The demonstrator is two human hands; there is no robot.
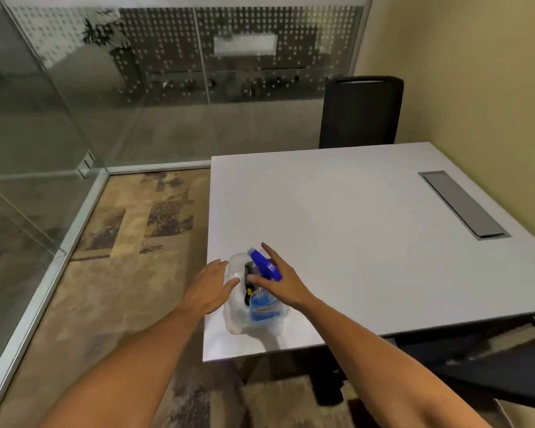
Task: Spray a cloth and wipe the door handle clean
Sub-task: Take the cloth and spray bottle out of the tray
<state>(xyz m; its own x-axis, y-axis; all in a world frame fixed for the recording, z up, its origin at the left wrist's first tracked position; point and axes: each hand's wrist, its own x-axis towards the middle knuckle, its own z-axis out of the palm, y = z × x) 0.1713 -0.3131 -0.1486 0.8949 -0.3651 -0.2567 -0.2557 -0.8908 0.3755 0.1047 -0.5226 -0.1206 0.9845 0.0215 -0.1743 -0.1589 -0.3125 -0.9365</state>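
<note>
A spray bottle point(262, 307) with a blue trigger head and blue liquid stands in a clear plastic container point(238, 319) near the front left corner of the white table point(337, 217). A dark object lies in the container beside the bottle. My right hand point(280, 281) reaches over the blue spray head with fingers spread, touching or just above it. My left hand point(209, 287) hovers open at the container's left rim, over the table edge. No cloth or door handle is visible.
A black office chair point(360, 111) stands behind the table. A grey cable hatch point(464, 205) sits in the tabletop at the right. Glass partition walls point(105, 88) close off the left and back. Patterned carpet point(130, 242) covers the floor. A dark chair part shows bottom right.
</note>
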